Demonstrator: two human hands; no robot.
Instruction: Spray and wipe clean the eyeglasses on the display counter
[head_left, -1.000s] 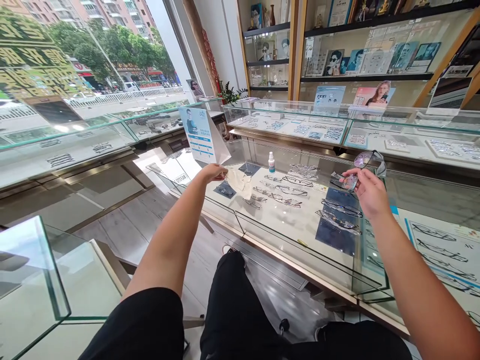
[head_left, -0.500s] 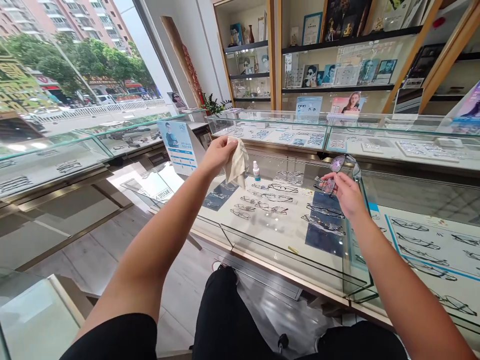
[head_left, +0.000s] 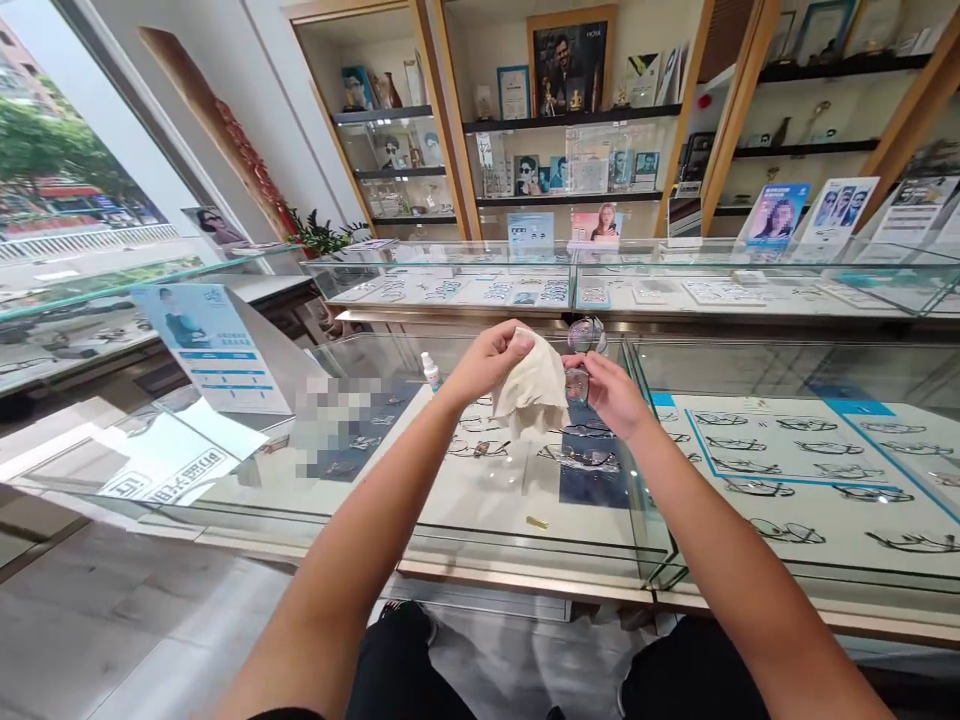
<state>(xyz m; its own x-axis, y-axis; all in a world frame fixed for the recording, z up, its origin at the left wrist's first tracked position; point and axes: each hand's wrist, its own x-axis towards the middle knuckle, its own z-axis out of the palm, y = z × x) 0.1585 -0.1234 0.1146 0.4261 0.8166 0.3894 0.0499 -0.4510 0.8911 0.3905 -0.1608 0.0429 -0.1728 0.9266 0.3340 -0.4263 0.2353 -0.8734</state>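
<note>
My left hand pinches the top of a cream cleaning cloth, which hangs down over the glass counter. Close to its right, my right hand is closed on a pair of eyeglasses, held on end with one lens above the fingers and the other beside them. The cloth's edge reaches up to the eyeglasses; whether they touch I cannot tell. Behind my left hand stands a small white bottle with a blue-green lower part, partly covered by that hand.
Rows of glasses frames lie inside the glass display counter beneath my hands. A folded sign and white papers rest at the left. Another glass case runs behind, with shelves on the wall.
My hands have come together, bringing the cloth beside the eyeglasses. The view has turned right, so the counter and bottle appear farther left.
</note>
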